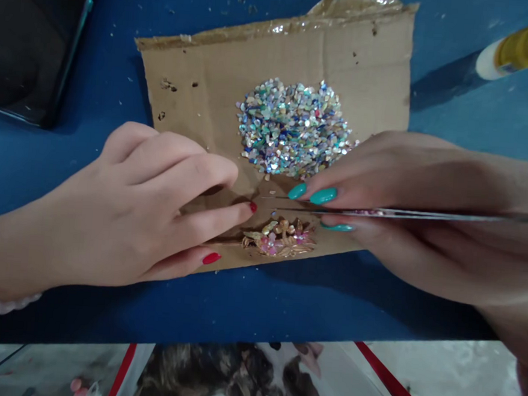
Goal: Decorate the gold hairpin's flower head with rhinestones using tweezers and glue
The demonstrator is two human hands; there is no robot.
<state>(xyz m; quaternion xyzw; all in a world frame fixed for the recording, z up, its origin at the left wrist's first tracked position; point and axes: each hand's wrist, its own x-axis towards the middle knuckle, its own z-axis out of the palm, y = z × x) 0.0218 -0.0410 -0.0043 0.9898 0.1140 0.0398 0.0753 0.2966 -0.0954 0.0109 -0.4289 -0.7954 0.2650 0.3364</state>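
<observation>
My right hand (407,214), with teal nails, pinches metal tweezers (393,214) that point left. Their tips are slightly apart beside a tiny blue chip (272,213). Just below lies a flower hairpin (281,238), gold with pink blossoms, on a piece of cardboard (198,109). Its thin stem runs left between the fingers of my left hand (150,208), which has red nails and is closed around it. One left fingertip rests near the hairpin's top edge. Above both hands a pile of shiny shell-like chips (293,127) is spread on the cardboard.
The cardboard lies on a blue table (256,312). A dark phone-like device (28,37) is at the upper left. At the upper right stands a yellow bottle with a white cap (522,50). Below the table edge shows a dog-print cloth (242,380).
</observation>
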